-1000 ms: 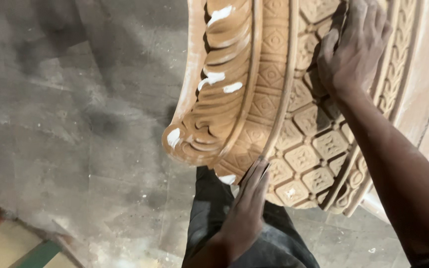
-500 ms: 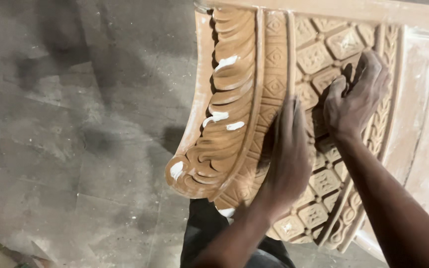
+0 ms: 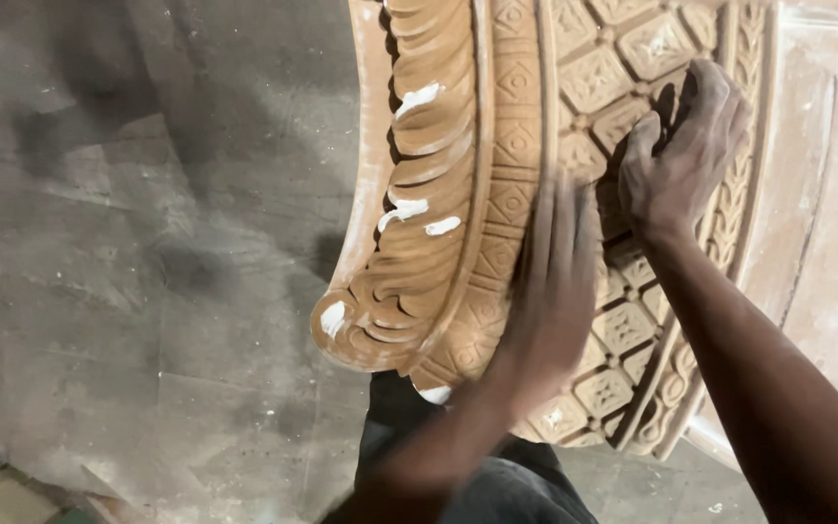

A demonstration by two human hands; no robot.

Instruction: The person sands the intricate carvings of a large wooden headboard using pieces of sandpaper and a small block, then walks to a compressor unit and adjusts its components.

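Observation:
A large curved carved wooden piece (image 3: pixel 467 194) with leaf scrolls, a diamond band and square rosette panels fills the upper middle. White filler patches (image 3: pixel 419 209) dot the leaf carving. My left hand (image 3: pixel 550 281) lies flat on the diamond band and rosette panels, fingers together, blurred with motion. My right hand (image 3: pixel 681 155) presses on the rosette panels higher up, fingers bent; whether it holds something small under the fingers is hidden.
A dusty grey concrete floor (image 3: pixel 128 243) spreads to the left. A pale panelled wooden surface (image 3: pixel 836 194) lies behind the carving at right. My dark trousers (image 3: pixel 497 485) show below the carving's end.
My left hand has risen from below the carving's lower end onto its face and slid further up. The view has shifted, so the carving sits lower in frame.

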